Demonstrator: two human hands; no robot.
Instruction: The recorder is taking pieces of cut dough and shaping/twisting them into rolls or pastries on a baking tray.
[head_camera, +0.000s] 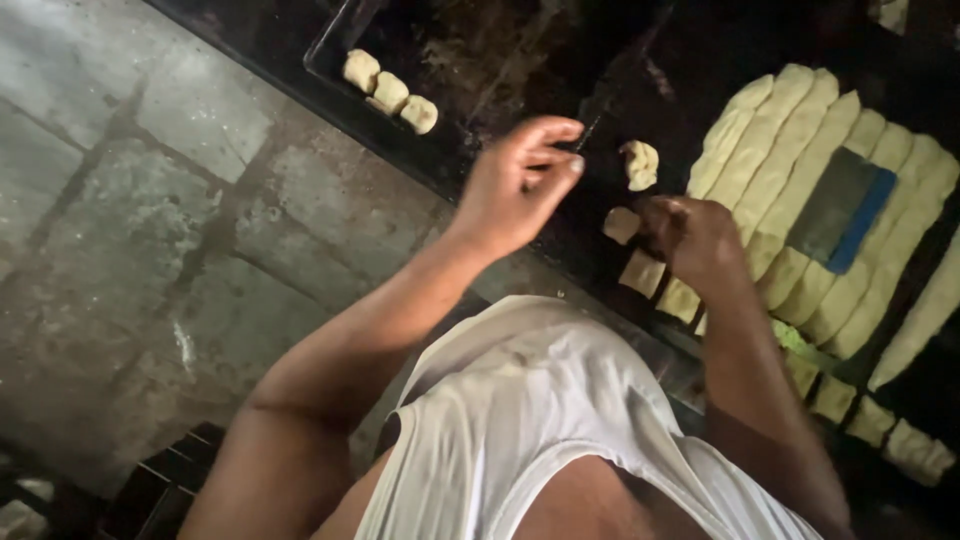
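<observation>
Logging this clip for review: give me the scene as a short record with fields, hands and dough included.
left hand: raised over the dark tray, fingers curled, nothing visibly held
right hand: on cut dough pieces
loose dough piece: between the hands
dough strips: side by side, right of the hands
scraper: flat on the strips
three dough pieces: in a row on the tray

You have three dough pieces (390, 92) on the far-left tray (330, 62), about eight long dough strips (790, 165) on the right, and one scraper (842, 208) lying on them.
</observation>
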